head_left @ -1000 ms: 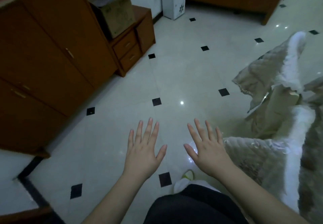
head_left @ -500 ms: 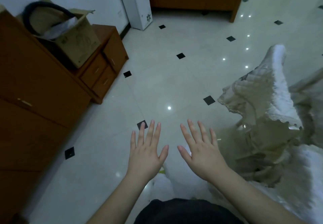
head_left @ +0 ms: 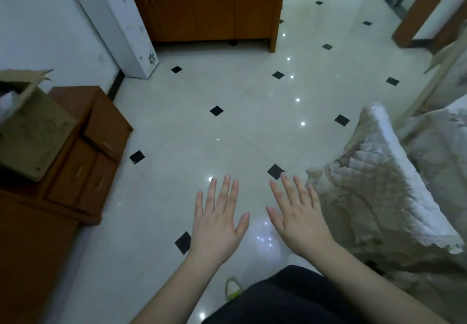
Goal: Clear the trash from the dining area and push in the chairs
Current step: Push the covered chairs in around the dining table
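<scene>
Trash and chairs aren't visible; both hands, left (head_left: 217, 225) and right (head_left: 300, 222), hover flat and empty beside the quilted cover (head_left: 374, 184); look around first.

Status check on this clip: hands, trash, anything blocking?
Left hand open, empty. Right hand open, empty. No trash held or visible. Quilted cover close beside the right hand; tiled floor ahead.

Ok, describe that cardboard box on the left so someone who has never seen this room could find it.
Start at the white wall on the left and drop to the low brown drawer cabinet below it. The cardboard box sits on the wooden surface beside that cabinet, flaps open. It is the only tan cardboard thing among dark wood furniture.
</scene>
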`<act>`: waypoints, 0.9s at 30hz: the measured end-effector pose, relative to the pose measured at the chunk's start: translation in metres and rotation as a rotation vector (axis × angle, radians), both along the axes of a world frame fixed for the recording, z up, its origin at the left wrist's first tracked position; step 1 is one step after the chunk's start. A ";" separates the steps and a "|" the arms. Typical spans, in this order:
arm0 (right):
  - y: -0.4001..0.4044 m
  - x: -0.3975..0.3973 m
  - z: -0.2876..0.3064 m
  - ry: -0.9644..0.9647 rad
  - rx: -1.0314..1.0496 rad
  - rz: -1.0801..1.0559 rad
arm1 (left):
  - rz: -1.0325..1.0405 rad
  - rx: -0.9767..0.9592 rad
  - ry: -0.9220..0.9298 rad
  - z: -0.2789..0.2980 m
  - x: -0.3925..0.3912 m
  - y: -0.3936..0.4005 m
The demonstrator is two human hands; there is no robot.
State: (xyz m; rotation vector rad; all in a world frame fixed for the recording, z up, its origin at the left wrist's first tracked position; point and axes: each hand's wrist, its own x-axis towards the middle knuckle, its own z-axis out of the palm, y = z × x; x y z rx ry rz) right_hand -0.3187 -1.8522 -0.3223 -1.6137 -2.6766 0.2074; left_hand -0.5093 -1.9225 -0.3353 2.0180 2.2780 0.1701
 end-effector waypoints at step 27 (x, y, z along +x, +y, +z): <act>0.488 -0.029 0.000 0.010 0.044 -0.381 | -0.329 -0.036 -0.028 -0.005 -0.031 0.554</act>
